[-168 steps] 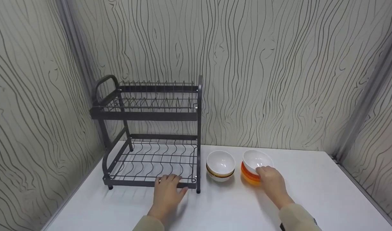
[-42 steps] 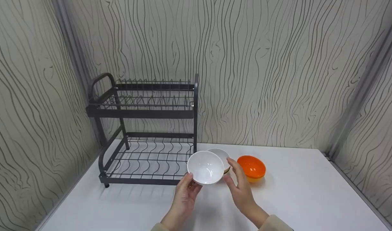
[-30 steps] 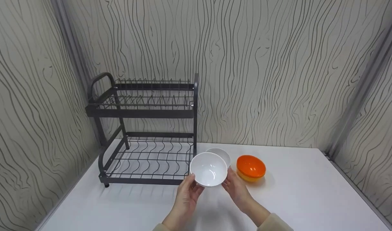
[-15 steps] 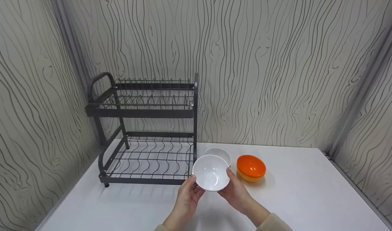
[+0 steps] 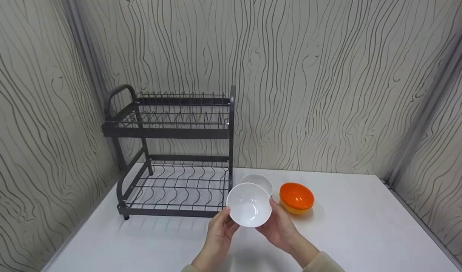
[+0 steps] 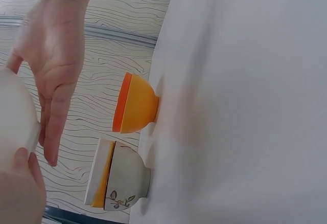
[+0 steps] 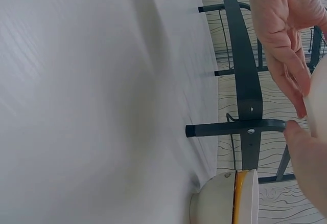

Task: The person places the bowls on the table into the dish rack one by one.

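Note:
Both hands hold a white bowl [image 5: 249, 205] up over the table, its inside turned toward the head camera. My left hand [image 5: 218, 232] has its thumb at the bowl's left rim and its fingers underneath. On the opposite side, my right hand [image 5: 280, 228] grips the rim with the thumb, fingers under the bowl. Just behind stands a stack of bowls [image 5: 258, 180], partly hidden by the held one; in the left wrist view its lowest bowl [image 6: 125, 175] is pale with a leaf pattern. An orange bowl [image 5: 297, 195] nests in a yellow bowl [image 6: 141, 105] to the right.
A dark two-tier dish rack [image 5: 166, 133] stands on the left of the white table [image 5: 366, 226], its right post close to the bowl stack. Patterned panels [image 5: 310, 75] enclose the table at the back and sides.
Earlier the right hand was at the white bowl on the orange stack, the left at the rack. The bowl was lifted into the left hand; the right hand then took its other side.

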`<control>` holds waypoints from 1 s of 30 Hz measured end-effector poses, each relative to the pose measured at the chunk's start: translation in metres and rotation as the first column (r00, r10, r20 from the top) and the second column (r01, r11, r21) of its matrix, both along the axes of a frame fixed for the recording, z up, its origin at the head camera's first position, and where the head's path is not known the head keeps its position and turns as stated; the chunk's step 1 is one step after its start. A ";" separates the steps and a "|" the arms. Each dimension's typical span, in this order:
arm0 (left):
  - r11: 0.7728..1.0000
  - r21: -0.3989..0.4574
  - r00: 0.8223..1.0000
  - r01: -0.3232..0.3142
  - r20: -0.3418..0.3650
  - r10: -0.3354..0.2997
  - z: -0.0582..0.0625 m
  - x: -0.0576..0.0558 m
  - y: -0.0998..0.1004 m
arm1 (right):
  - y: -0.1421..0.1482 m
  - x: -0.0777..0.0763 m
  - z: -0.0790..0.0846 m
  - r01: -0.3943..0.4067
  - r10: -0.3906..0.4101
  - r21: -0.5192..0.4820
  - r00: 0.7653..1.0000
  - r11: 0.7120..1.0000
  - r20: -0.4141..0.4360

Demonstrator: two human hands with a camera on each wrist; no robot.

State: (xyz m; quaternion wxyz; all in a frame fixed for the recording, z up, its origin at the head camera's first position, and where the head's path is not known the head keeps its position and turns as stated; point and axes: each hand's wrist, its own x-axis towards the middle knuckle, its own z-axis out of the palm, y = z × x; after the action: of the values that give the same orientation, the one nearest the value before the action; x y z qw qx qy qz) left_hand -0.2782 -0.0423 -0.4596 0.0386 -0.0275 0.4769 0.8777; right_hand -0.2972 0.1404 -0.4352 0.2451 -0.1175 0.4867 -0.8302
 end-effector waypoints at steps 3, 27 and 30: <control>1.000 0.017 1.000 -0.010 0.002 0.010 0.000 0.000 -0.002 | -0.001 -0.001 -0.001 -0.008 0.009 -0.035 1.000 0.999 0.029; 0.998 0.059 0.999 0.009 0.030 -0.011 -0.005 -0.001 -0.018 | -0.004 -0.002 -0.007 -0.055 0.075 -0.132 0.985 0.990 0.153; 0.997 0.078 0.999 0.006 0.042 -0.009 -0.004 -0.001 -0.019 | -0.005 -0.001 -0.008 -0.061 0.079 -0.123 0.985 0.991 0.150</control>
State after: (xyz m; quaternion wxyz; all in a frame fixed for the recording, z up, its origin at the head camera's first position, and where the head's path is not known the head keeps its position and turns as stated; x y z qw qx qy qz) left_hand -0.2795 -0.0608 -0.4641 0.0532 -0.0429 0.4417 0.8946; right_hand -0.2984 0.1355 -0.4428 0.3038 -0.0841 0.4118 -0.8550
